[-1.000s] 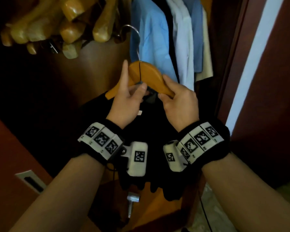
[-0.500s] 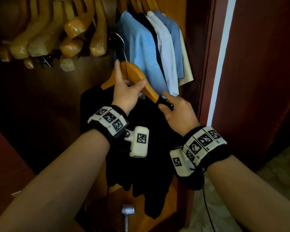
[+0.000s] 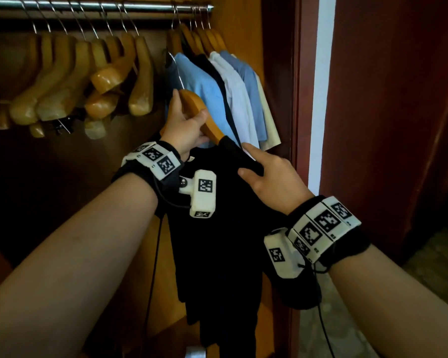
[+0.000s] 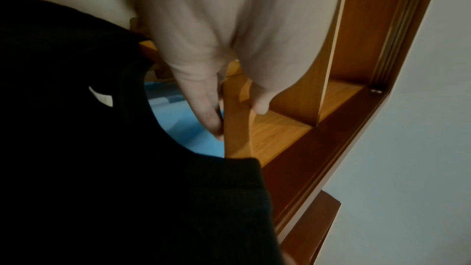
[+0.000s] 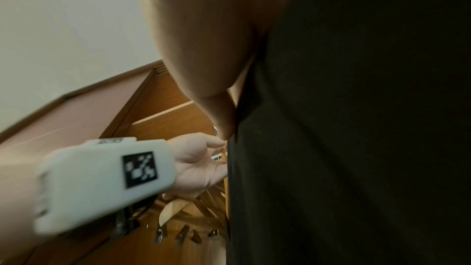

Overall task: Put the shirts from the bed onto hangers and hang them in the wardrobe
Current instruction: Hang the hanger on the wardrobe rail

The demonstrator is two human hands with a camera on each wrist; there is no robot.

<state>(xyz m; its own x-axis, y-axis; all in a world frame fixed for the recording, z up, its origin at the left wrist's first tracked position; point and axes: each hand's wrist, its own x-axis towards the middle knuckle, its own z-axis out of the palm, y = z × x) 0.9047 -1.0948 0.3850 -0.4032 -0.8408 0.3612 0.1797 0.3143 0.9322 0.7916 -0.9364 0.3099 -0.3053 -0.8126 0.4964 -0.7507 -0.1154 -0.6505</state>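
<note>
- Left hand (image 3: 186, 127): thumb and fingers pinch the wooden hanger (image 3: 201, 113) near its hook; the hanger's long axis slants down to the right.
- Black shirt (image 3: 217, 228): one, hanging lengthwise from that hanger, below the rail (image 3: 96, 6).
- Right hand (image 3: 272, 174): grips the shirt's right shoulder.
- Hung shirts (image 3: 225, 99): about six, right end of the rail.
- Empty hangers (image 3: 88, 81): roughly nine, left.

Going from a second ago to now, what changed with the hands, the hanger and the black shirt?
The right hand let go of the wooden hanger and slid down onto the black shirt's shoulder, which it now pinches. The hanger was lifted toward the rail, beside the hung shirts. The left hand still grips the hanger's neck; its hook is not yet on the rail.
</note>
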